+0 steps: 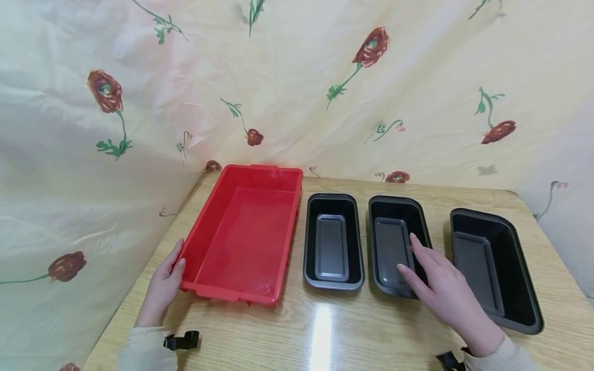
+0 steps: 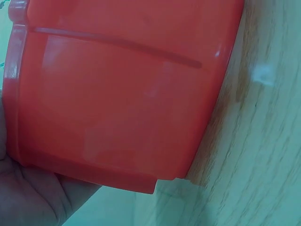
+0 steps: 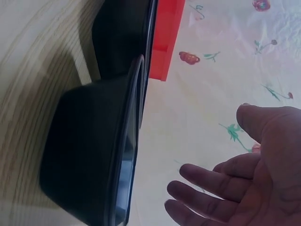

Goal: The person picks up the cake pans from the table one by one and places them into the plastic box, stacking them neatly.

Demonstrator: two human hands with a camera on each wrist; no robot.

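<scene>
While the left hand (image 1: 165,277) grips the red plastic tray (image 1: 246,237), the middle black loaf pan (image 1: 390,245), below the spread, empty right hand (image 1: 444,289), is apparently not yet grasped.

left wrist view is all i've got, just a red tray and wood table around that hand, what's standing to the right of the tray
Observer: Three dark loaf pans stand in a row to the right of the red tray.
Operator: ok is anything gripping one of them
Observer: No, the right hand holds nothing; in the head view it shows over the middle pan.
Operator: and are they spaced evenly
Observer: No, the gap before the rightmost pan is wider than the other one between pans.
</scene>
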